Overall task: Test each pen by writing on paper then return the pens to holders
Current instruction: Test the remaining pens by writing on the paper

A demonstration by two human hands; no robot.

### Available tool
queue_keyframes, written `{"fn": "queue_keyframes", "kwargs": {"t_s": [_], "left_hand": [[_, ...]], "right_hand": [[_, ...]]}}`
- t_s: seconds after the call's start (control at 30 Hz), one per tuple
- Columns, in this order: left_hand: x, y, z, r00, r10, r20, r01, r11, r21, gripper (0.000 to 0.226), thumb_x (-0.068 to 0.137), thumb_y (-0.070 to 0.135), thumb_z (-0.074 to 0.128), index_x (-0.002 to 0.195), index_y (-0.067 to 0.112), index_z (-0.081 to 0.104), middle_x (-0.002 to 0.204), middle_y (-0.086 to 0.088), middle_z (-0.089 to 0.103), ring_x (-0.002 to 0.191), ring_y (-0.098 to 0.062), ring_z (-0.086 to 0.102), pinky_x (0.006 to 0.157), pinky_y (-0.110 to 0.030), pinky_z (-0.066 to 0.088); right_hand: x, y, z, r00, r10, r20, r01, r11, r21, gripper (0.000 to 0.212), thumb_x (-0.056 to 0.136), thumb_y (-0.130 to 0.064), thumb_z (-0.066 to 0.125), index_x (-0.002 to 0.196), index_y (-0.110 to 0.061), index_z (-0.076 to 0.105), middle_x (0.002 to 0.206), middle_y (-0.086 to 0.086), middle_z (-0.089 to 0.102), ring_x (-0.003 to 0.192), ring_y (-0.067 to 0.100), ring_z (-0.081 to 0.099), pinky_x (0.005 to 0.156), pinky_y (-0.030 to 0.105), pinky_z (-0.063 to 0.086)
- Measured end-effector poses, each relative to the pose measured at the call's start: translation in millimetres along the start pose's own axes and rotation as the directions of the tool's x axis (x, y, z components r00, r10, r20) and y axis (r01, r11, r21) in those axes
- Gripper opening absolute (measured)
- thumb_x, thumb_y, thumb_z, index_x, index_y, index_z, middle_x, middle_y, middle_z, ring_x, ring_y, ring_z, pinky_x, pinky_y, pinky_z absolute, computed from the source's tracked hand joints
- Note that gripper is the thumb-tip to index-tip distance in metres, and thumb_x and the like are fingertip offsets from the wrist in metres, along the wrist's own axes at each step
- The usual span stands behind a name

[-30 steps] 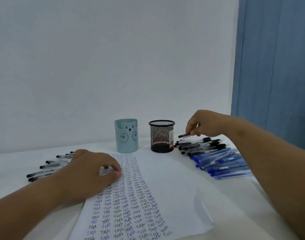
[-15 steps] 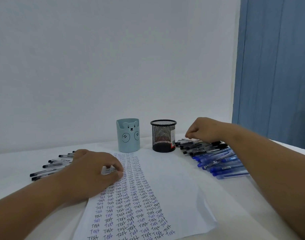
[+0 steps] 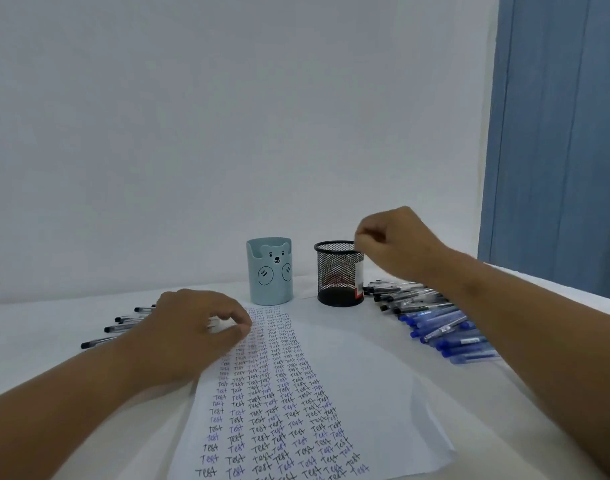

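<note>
Right hand (image 3: 395, 242), fingers curled, hovers over the mesh holder (image 3: 339, 273) at 12 o'clock, its contents unclear; left hand (image 3: 199, 329) presses curled fingers on the paper (image 3: 331, 382); pens (image 3: 435, 323) at 2 o'clock.

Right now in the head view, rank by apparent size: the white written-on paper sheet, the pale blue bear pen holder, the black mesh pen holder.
1. White written-on paper sheet, largest.
2. Pale blue bear pen holder and black mesh pen holder: too alike to rank.

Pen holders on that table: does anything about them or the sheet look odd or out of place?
Both holders, the blue bear cup and the black mesh cup, stand upright but hold no pens I can see. The paper lies slightly askew, its right edge curling up.
</note>
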State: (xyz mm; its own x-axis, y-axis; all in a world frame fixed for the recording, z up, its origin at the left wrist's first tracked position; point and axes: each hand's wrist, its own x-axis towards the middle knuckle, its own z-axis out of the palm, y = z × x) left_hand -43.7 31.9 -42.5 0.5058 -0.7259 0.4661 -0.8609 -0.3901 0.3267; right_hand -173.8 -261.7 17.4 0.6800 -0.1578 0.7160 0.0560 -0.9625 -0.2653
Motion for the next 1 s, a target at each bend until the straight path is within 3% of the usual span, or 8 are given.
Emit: {"fn": "queue_keyframes", "kwargs": {"t_s": [0.13,0.2,0.27,0.43,0.63,0.8,1.0], "left_hand": [[4.3,-15.6,-16.1,0.997,-0.065,-0.042,0.065,0.998,-0.007,0.021,0.089,0.02,0.073,0.081,0.04,0.075,0.087,0.029,0.07,0.088,0.004,0.063,0.084,-0.02,0.049],[3.1,-25.1,-29.0,0.993,-0.112,-0.041,0.113,0.993,0.014,0.03,0.083,0.009,0.074,0.073,0.037,0.074,0.083,0.017,0.071,0.081,-0.006,0.063,0.077,-0.024,0.051],[-0.5,-34.4,-41.5,0.984,-0.175,0.013,0.174,0.982,0.069,0.024,0.08,0.011,0.075,0.075,0.035,0.074,0.086,0.011,0.07,0.076,-0.008,0.06,0.069,-0.021,0.047],[-6.8,-53.9,-54.0,0.957,-0.259,0.131,0.23,0.951,0.207,0.013,0.074,0.032,0.083,0.081,0.037,0.074,0.087,0.017,0.068,0.072,0.003,0.056,0.069,-0.016,0.043],[-5.1,-60.0,-46.9,0.968,-0.234,0.091,0.208,0.952,0.226,0.018,0.079,0.029,0.081,0.087,0.033,0.066,0.074,0.012,0.066,0.068,0.01,0.052,0.065,-0.014,0.039],[-7.6,-59.1,-48.1,0.961,-0.259,0.1,0.238,0.953,0.185,0.022,0.078,0.031,0.084,0.091,0.031,0.067,0.082,0.009,0.062,0.065,0.0,0.052,0.068,-0.019,0.044],[-6.2,-60.0,-51.1,0.958,-0.253,0.139,0.214,0.946,0.243,0.016,0.077,0.034,0.084,0.082,0.035,0.069,0.085,0.017,0.069,0.07,0.008,0.055,0.065,-0.014,0.042]], "right_hand": [[-18.3,-62.2,44.0,0.958,-0.191,0.214,0.174,0.98,0.094,0.02,0.083,-0.02,0.055,0.066,-0.012,0.062,0.052,-0.008,0.055,0.049,0.008,0.045,0.051,0.031,0.044],[-28.6,-79.6,64.9,0.906,-0.263,0.332,0.238,0.965,0.114,0.018,0.09,-0.021,0.057,0.076,-0.014,0.068,0.065,-0.011,0.062,0.058,0.003,0.052,0.058,0.025,0.047],[-37.3,-90.6,77.7,0.855,-0.335,0.395,0.318,0.942,0.111,0.016,0.095,-0.025,0.058,0.089,-0.019,0.071,0.082,-0.013,0.068,0.073,0.0,0.056,0.069,0.019,0.047],[-42.3,-94.2,86.8,0.802,-0.404,0.44,0.391,0.912,0.126,0.016,0.096,-0.03,0.059,0.101,-0.023,0.073,0.095,-0.013,0.069,0.083,0.002,0.059,0.079,0.028,0.052],[-41.8,-90.3,88.5,0.8,-0.415,0.433,0.379,0.909,0.171,0.015,0.096,-0.029,0.061,0.1,-0.024,0.075,0.094,-0.016,0.07,0.086,0.002,0.062,0.081,0.025,0.051],[-42.2,-88.6,89.9,0.798,-0.426,0.426,0.384,0.905,0.186,0.014,0.096,-0.028,0.062,0.099,-0.023,0.075,0.094,-0.015,0.07,0.087,0.004,0.063,0.081,0.026,0.051],[-42.5,-86.1,89.7,0.802,-0.416,0.428,0.364,0.909,0.202,0.014,0.095,-0.028,0.063,0.101,-0.025,0.075,0.096,-0.016,0.07,0.09,0.005,0.064,0.082,0.026,0.052]]}}
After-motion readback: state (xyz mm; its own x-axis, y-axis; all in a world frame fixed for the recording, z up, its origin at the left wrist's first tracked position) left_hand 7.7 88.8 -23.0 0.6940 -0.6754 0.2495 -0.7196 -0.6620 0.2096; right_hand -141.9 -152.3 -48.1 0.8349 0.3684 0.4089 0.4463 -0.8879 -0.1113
